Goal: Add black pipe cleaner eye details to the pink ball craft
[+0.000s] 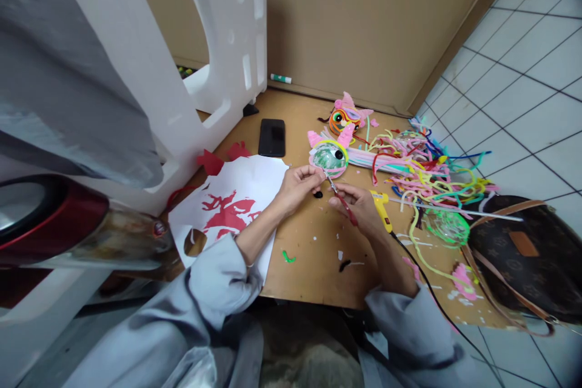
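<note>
My left hand (297, 189) is closed in a pinch just in front of a clear ball (328, 159) with pink ears, a yellow rim and a stuck-on eye. What it pinches is too small to make out. My right hand (359, 206) grips red-handled pliers (347, 210), their silver jaws meeting the left fingertips. Just below those fingertips is a small black piece (318, 194). A yellow glue gun (382, 211) lies to the right of my right hand, its black cord running toward the table's front edge.
Behind sits another decorated ball (344, 121). Tangled pipe cleaners (422, 163), a green-wrapped ball (448, 227) and a brown handbag (527, 254) crowd the right. At left lie a black phone (271, 137) and white paper (245, 179) with red cutouts. A tan panel (364, 24) bounds the back.
</note>
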Tool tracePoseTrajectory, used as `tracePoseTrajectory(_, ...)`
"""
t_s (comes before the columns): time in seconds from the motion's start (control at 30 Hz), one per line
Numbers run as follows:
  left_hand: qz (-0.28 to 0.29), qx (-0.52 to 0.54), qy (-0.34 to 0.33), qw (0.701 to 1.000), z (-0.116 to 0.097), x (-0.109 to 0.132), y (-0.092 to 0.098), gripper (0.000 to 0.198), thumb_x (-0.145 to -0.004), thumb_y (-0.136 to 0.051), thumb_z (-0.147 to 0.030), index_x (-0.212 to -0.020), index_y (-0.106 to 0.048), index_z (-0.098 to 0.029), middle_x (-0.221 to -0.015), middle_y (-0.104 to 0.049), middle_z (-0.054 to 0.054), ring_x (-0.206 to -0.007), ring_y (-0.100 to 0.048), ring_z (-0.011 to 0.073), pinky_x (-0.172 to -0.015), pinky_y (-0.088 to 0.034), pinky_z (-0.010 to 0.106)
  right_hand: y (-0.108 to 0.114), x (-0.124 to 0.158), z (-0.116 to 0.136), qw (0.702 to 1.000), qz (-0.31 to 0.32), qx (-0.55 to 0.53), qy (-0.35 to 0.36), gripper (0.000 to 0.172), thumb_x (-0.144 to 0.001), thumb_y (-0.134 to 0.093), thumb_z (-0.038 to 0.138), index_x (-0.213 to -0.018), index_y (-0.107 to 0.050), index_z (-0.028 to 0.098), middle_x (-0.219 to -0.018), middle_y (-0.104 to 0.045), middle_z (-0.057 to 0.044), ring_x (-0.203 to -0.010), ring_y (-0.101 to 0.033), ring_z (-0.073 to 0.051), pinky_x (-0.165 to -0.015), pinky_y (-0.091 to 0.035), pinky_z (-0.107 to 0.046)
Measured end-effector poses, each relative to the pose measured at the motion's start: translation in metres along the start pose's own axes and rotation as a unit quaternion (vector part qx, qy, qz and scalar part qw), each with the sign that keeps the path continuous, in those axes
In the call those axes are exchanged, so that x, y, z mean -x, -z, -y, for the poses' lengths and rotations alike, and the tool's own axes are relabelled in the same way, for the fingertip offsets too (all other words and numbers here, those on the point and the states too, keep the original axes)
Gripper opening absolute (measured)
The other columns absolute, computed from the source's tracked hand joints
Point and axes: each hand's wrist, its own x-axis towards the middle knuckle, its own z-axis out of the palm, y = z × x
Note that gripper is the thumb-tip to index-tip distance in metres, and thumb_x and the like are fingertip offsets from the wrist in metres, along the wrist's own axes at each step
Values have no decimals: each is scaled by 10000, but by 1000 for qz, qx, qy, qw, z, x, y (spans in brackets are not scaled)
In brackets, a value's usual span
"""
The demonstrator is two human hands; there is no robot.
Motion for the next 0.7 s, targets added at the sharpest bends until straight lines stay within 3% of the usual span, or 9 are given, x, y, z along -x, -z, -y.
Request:
tracePoseTrajectory(0.27,7,4,2,1000,-1,-1,1,198,-624,-724,-317,-626,-634,-141,-544,-567,-20,-467,-447,64,-504,-360,228,1,0,-1,1000,6,0,2,462,-527,-840,408,-895,-732,150,-648,-525,34,-555,-405,-68,-522,-388,-215)
tracePoseTrajectory(0.7,20,21,14,999,1,2,-2,307,-624,-770,-392,-664,-613,-131,-526,-549,-34,-468,-441,56,-517,-362,218,-3,1,5,1000,4,2,13,455,-538,-825,463,-846,-715,147,-547,-418,57,-545,-380,-80,-499,-368,-215)
